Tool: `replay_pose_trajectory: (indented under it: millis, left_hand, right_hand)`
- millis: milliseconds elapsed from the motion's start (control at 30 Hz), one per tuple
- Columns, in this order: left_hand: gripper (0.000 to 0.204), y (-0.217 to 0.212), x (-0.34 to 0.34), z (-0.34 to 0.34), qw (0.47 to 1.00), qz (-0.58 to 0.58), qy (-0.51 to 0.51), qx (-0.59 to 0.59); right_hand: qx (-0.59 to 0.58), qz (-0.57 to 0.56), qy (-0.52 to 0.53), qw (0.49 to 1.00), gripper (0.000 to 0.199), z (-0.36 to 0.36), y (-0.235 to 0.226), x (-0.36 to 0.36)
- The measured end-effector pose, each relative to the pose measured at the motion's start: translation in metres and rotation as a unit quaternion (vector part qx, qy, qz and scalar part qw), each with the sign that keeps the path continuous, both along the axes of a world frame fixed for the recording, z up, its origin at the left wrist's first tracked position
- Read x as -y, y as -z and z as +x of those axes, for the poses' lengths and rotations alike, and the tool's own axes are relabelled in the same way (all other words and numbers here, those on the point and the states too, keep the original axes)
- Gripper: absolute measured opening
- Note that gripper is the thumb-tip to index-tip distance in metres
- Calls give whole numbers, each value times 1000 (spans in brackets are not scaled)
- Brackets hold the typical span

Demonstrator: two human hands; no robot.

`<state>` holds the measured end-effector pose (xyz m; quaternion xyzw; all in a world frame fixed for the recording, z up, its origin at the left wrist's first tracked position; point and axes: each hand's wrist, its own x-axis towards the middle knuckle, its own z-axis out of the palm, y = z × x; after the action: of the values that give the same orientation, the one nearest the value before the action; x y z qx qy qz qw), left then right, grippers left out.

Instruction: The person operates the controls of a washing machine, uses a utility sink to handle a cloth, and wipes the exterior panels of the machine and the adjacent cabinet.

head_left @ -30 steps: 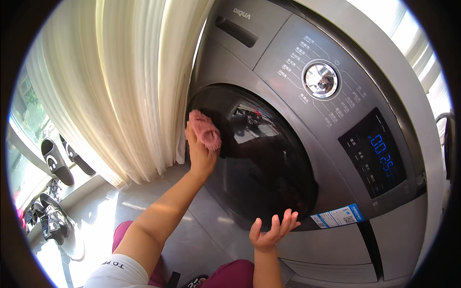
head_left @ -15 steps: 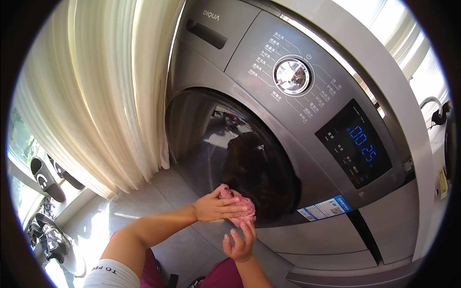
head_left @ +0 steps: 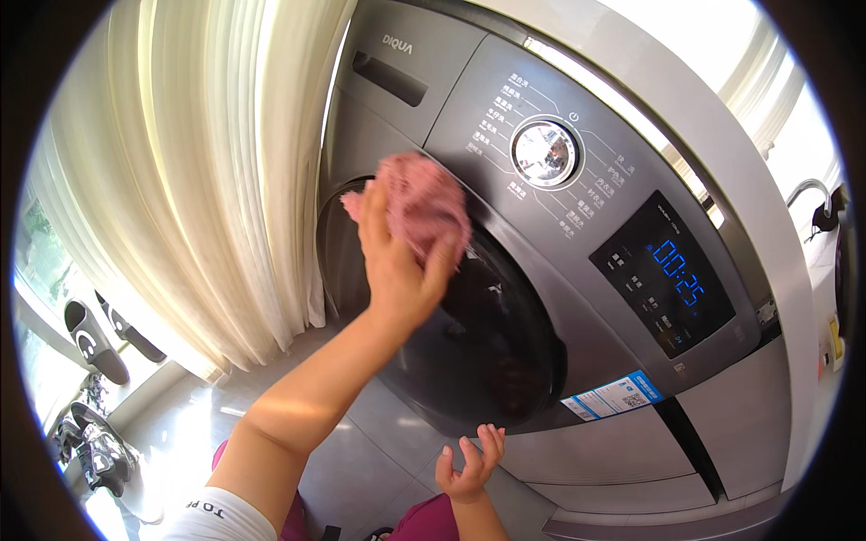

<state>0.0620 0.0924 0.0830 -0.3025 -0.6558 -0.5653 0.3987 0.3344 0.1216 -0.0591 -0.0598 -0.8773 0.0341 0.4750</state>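
A pink fluffy cloth is pressed against the upper edge of the washing machine's dark round door. My left hand grips it, fingers on its left side and thumb on its right. The cloth and hand cover part of the door's rim and the grey front panel beside it. Just below the door's lower edge, my right hand is raised with loosely bent, parted fingers and holds nothing.
The machine's front carries a silver dial, a lit display and a blue-white sticker. A pale curtain hangs close on the left. Slippers and other shoes sit along the left, beside grey floor tiles.
My left hand has carried the pink cloth from the door's lower edge up to its top. My right hand has left the cloth and shifted slightly down and right.
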Motion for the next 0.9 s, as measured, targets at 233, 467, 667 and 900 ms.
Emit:
replay_pose_trajectory:
  millis: [233,467,667,900]
  left_hand:
    - [33,57,0,54,903,-144,201,-351]
    - [65,71,31,-56,999,-28,42,19]
    - [54,315,17,-84,803,234,176,519]
    - [51,349,-32,122,345,368,365,783]
  right_hand:
    - [0,-2,-27,1000,33,-36,-9,13]
    - [0,-16,-9,1000,29,-25,0,10]
    - [16,-70,21,997,31,-13,2,17]
    - [49,-81,17,995,33,-9,2,18]
